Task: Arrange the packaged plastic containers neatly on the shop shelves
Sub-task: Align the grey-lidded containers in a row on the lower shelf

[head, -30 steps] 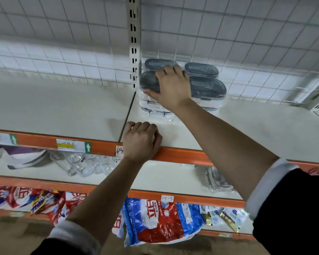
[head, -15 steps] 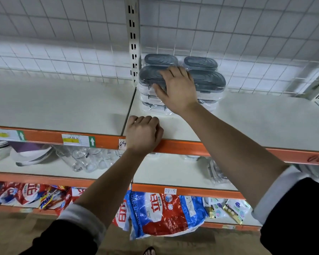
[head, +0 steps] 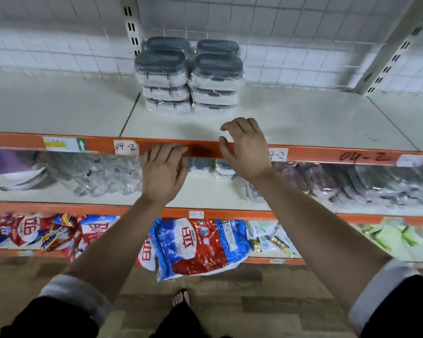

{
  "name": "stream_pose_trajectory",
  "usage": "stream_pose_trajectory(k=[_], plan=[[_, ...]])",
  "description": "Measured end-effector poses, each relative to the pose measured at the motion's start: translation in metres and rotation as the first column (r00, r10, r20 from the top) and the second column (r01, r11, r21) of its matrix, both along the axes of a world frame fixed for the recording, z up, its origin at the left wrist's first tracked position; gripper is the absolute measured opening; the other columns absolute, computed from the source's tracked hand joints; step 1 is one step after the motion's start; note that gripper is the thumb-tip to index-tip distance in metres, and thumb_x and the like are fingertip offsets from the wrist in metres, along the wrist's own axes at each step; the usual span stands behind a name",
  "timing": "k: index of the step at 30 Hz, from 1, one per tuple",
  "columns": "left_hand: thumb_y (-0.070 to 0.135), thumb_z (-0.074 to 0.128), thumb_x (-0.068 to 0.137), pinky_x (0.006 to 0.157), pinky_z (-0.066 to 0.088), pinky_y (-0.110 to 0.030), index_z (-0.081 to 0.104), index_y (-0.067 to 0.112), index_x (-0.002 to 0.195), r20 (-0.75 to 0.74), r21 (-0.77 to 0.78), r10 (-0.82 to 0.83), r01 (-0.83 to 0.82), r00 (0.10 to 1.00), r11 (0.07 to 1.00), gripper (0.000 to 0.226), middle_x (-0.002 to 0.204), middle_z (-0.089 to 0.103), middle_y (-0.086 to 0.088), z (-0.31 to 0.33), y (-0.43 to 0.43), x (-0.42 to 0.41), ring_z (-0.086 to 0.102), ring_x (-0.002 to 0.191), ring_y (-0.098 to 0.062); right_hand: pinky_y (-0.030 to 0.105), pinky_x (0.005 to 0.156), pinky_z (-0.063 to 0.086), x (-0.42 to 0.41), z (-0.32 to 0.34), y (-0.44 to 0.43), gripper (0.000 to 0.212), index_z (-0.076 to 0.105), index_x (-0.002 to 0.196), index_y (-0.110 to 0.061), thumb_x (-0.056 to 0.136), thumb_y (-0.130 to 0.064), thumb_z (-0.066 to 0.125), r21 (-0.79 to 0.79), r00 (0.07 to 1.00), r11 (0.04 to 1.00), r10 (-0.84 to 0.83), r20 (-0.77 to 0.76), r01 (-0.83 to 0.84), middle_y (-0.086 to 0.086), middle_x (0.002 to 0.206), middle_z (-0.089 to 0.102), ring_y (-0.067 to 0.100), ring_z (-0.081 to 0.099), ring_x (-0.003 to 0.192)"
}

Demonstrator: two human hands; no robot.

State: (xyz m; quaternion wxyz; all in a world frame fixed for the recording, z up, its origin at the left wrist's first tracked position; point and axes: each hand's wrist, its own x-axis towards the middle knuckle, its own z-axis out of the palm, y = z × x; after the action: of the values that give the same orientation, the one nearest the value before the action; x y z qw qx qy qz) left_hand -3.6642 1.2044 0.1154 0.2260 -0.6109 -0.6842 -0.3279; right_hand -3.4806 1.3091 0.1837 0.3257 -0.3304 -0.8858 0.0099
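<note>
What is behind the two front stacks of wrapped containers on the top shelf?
Two more grey-lidded rear stacks sit behind the front stacks, before the white grid panel. Only their top lids show; everything below is covered by the front ones.

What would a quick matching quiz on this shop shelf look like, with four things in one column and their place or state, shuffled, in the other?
Things
1. wrapped container packs
2. left hand
3. red and blue bag
4. 04-2 paper label

Places or states
A. on the lowest shelf, sagging over its front
B. stuck on the orange edge of the top shelf
C. stacked at the back of the top shelf, by the grid wall
D. open, holding nothing

Pairs: 1-C, 2-D, 3-A, 4-B
</note>
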Motion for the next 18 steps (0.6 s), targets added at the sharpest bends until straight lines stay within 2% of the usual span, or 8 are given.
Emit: stream_pose_trajectory(k=[3, 6, 9, 12, 18], plan=[[0.024, 0.047, 0.093, 0.087, 0.04, -0.042, 0.066, 0.011, 0.111, 0.006, -0.067, -0.041, 0.041, 0.999, 0.997, 0.03, 0.111, 0.063, -0.009, -0.018, -0.015, 0.03, 0.053, 0.101, -0.03, 0.043, 0.084, 0.047, 0.033, -0.03, -0.015, 0.02, 0.066, 0.1, -0.002, 0.09, -0.015, 0.055, 0.019, 1.0, 1.0, 0.0, -0.021, 0.0, 0.013, 0.096, 0.065, 0.036, 0.058, 0.091], [0.027, 0.045, 0.094, 0.091, 0.039, -0.041, 0.064, 0.008, 0.118, 0.054, -0.201, -0.056, 0.066, 0.997, 0.977, 0.036, 0.118, 0.062, -0.01, -0.043, -0.028, 0.052, 0.054, 0.107, -0.03, 0.044, 0.083, 0.048, 0.056, -0.07, -0.031, 0.019, 0.065, 0.098, -0.002, 0.088, -0.014, 0.056, -0.058, 1.0, 0.998, -0.027, -0.01, 0.026, 0.015, 0.096, 0.063, 0.037, 0.057, 0.092], [0.032, 0.04, 0.093, 0.096, 0.04, -0.042, 0.061, 0.007, 0.124, 0.092, -0.372, -0.011, 0.045, 0.996, 0.927, 0.045, 0.124, 0.061, -0.013, -0.069, -0.028, 0.064, 0.057, 0.113, -0.032, 0.045, 0.083, 0.051, 0.066, -0.112, -0.04, 0.023, 0.066, 0.107, -0.003, 0.088, -0.015, 0.061, -0.199, 0.994, 0.977, -0.051, 0.098, 0.069, 0.015, 0.105, 0.063, 0.037, 0.056, 0.101], [0.037, 0.032, 0.094, 0.102, 0.037, -0.044, 0.056, 0.006, 0.132, 0.142, -0.514, 0.029, 0.049, 0.989, 0.856, 0.054, 0.133, 0.057, -0.014, -0.1, -0.016, 0.062, 0.053, 0.122, -0.032, 0.047, 0.091, 0.048, 0.061, -0.148, -0.032, 0.033, 0.063, 0.119, -0.005, 0.092, -0.022, 0.056, -0.301, 0.974, 0.947, -0.045, 0.224, 0.113, 0.014, 0.119, 0.06, 0.035, 0.052, 0.113], [0.032, 0.043, 0.097, 0.11, 0.029, -0.043, 0.046, 0.01, 0.141, 0.134, -0.595, 0.094, 0.004, 0.987, 0.804, 0.049, 0.144, 0.048, -0.011, -0.175, 0.018, 0.026, 0.041, 0.134, -0.029, 0.046, 0.103, 0.043, 0.037, -0.215, 0.002, 0.045, 0.053, 0.135, -0.009, 0.095, -0.028, 0.051, -0.366, 0.943, 0.915, -0.045, 0.33, 0.171, 0.013, 0.135, 0.05, 0.032, 0.041, 0.13]])
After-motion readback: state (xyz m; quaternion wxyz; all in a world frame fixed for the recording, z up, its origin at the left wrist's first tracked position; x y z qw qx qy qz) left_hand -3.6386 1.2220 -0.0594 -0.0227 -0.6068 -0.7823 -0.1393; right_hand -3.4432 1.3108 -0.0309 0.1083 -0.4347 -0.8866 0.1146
